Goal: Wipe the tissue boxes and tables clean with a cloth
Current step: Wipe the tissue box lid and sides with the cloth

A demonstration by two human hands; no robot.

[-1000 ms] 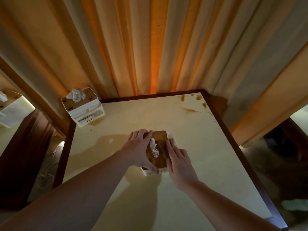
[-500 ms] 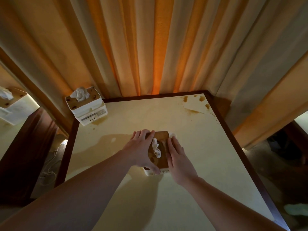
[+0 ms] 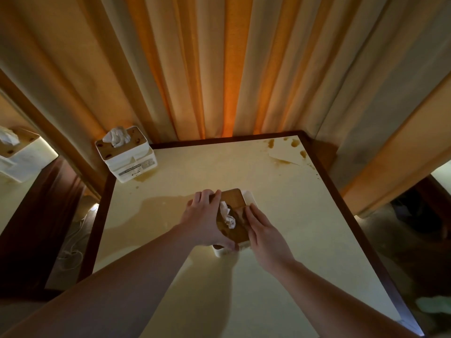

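A white tissue box with a brown wooden lid (image 3: 234, 199) stands in the middle of the cream table (image 3: 300, 223), a tissue sticking out of its slot. My left hand (image 3: 204, 220) grips the box's left side, thumb on the near corner. My right hand (image 3: 266, 234) lies with straight fingers on the right part of the lid. A white strip (image 3: 247, 196) shows past its fingertips; I cannot tell whether it is cloth or box wall.
A second tissue box (image 3: 127, 158) stands on the table's far left corner. A third box (image 3: 23, 158) sits on another table at far left. Brown stains (image 3: 280, 152) mark the far right corner and a wet patch (image 3: 151, 211) spreads left of the box. Curtains (image 3: 219, 69) hang behind.
My right hand has shifted only slightly along the lid. The left hand keeps its grip on the box. The view has tilted a little.
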